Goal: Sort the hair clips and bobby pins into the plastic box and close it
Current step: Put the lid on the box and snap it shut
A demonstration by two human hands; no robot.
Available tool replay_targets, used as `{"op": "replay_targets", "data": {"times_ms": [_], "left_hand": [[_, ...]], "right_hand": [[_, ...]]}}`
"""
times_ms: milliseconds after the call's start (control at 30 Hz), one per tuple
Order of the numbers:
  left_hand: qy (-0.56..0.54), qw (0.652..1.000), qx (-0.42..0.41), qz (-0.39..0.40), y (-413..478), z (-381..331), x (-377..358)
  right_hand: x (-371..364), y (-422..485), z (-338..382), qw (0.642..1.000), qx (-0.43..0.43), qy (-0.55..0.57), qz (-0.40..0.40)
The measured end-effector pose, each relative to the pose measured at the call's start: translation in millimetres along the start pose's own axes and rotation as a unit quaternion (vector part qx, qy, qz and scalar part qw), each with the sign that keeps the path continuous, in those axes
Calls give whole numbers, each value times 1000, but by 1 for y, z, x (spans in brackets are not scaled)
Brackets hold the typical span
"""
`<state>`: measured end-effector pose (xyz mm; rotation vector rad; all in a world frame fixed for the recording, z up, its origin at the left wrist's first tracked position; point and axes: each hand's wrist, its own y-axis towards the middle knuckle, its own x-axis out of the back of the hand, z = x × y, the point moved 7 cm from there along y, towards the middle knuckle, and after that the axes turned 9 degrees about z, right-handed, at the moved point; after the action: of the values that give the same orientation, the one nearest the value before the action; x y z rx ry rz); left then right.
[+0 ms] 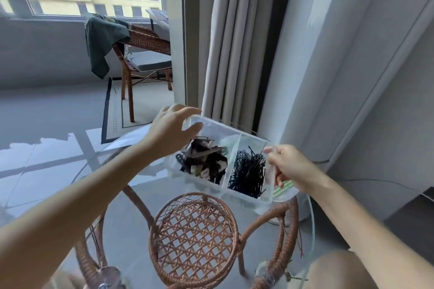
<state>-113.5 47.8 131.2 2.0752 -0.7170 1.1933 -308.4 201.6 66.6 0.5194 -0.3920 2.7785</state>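
Gripping opposite ends of the plastic box point(244, 196) on the glass table point(131, 185), the left hand point(172, 130) clamps its far-left corner. The right hand point(287, 166) pinches the right wall, so the box's long axis runs between them, hair clips point(203, 162) left, bobby pins point(247, 172) right.

My left hand point(172, 128) grips the far-left corner of the clear plastic box point(199, 182) on the glass table point(131, 185); my right hand point(287, 166) holds its right edge. Hair clips point(204, 159) fill the left compartment, bobby pins point(249, 169) the right. Lid position unclear.

No text, label or number can be read anywhere.
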Motion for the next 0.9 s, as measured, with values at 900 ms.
{"op": "replay_targets", "data": {"times_ms": [900], "left_hand": [[76,983,2,167,-58,62,-54]], "right_hand": [[-69,13,-30,779,93,-617,-56]]}}
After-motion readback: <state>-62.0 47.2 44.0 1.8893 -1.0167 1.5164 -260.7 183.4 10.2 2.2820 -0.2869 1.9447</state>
